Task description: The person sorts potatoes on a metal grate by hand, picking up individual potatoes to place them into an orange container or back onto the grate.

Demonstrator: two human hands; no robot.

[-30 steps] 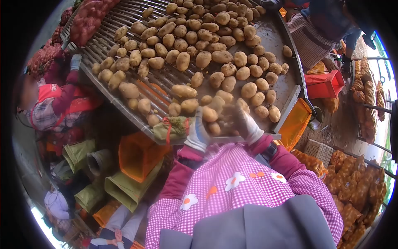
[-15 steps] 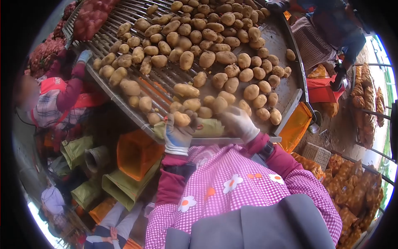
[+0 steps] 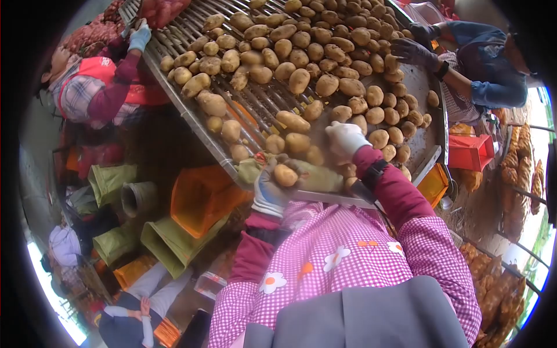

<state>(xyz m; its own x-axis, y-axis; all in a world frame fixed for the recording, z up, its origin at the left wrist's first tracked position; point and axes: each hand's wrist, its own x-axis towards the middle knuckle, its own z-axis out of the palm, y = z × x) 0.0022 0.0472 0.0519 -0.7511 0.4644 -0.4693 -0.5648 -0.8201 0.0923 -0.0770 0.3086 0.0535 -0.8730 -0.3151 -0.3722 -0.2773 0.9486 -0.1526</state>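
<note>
A potato [image 3: 285,175] rests in my left hand [image 3: 270,190], which wears a white and grey-blue glove with its fingers closed round it. My right hand [image 3: 348,139], in a whitish glove, reaches over the sorting table among the potatoes, close to a potato [image 3: 341,113]. Its fingers are bent and blurred, and whatever lies under them is hidden. A rolled green cloth [image 3: 322,178] lies along the near table edge, beside my left hand. Loose potatoes [image 3: 297,142] lie on the metal bars just beyond both hands.
A slatted metal table [image 3: 214,136] bears many potatoes. At the left, a person's gloved hand [image 3: 140,36] is by a red net sack [image 3: 162,11]; at the right, a person's dark glove [image 3: 415,55] touches potatoes. Orange [image 3: 200,200] and green bags [image 3: 174,243] stand below left.
My right hand has moved away from the near edge, farther over the potatoes. My left hand still holds a potato. The view has shifted, and the person at the right now reaches onto the table.
</note>
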